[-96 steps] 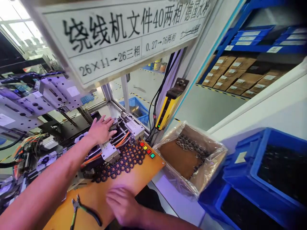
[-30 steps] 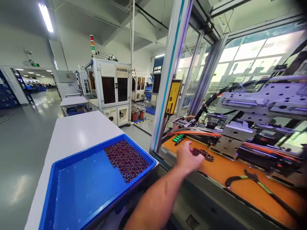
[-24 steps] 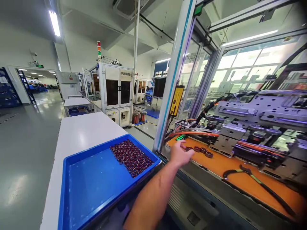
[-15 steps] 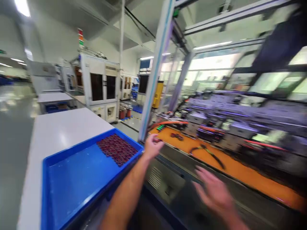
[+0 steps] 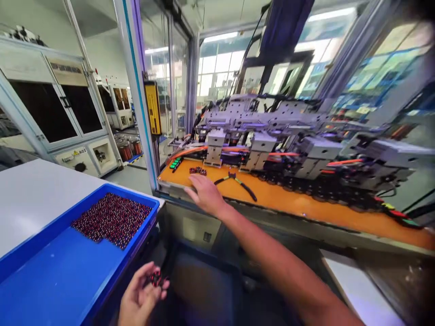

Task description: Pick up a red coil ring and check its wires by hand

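My left hand (image 5: 141, 296), fingers curled round a few dark wound parts (image 5: 156, 278), sits just right of the blue tray (image 5: 50, 267). My right hand (image 5: 205, 195) lies flat, fingers released, further right, nearer the loose parts (image 5: 197, 170) beyond its fingertips.

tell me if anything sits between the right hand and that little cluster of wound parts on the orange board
Nothing visible does. The right hand lies flat on the orange board, and the small cluster of parts sits just beyond its fingertips with bare board between. The pliers lie off to the side.
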Demonstrator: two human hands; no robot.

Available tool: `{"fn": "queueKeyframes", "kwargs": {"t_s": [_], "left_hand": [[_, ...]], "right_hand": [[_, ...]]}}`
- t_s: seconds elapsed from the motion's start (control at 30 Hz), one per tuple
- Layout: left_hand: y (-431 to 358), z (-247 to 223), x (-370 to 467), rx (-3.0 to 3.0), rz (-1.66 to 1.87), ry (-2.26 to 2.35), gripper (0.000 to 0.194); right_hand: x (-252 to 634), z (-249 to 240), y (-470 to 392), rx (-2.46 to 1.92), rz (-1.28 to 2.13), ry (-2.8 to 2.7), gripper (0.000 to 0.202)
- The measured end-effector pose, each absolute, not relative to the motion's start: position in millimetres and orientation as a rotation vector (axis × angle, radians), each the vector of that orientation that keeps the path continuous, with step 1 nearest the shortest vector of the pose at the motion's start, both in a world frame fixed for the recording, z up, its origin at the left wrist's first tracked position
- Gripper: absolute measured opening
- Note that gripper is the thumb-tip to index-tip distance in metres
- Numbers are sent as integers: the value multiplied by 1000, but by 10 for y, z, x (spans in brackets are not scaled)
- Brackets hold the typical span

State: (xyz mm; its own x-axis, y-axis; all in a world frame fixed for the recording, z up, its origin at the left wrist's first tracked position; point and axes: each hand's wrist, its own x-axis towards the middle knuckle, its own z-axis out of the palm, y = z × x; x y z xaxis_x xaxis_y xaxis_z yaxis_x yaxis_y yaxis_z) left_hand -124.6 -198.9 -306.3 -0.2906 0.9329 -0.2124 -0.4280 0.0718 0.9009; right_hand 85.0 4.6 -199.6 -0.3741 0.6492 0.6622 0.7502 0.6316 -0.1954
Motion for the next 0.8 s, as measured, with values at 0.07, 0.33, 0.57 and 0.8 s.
{"fn": "queueKeyframes", "kwargs": {"t_s": [0.07,0.33,0.57,0.8], "left_hand": [[-1933,-2882,-1216,698,1474,1134,50],[-2037,-2566,-977,1535,1718,1051,73],[-2054,-2513,-687,1633,1586,872,76],[-1976,-2566,-696,1760,1510,851,80]], "right_hand": [[801,-2109,-262,-1042,-61,-2100,30],[1092,-2041,-1804,-974,273,-1966,19],[1340,-1748,-2095,-1038,770,-2058,14],[1350,-1977,-2033,-1142,1567,-1670,9]]}}
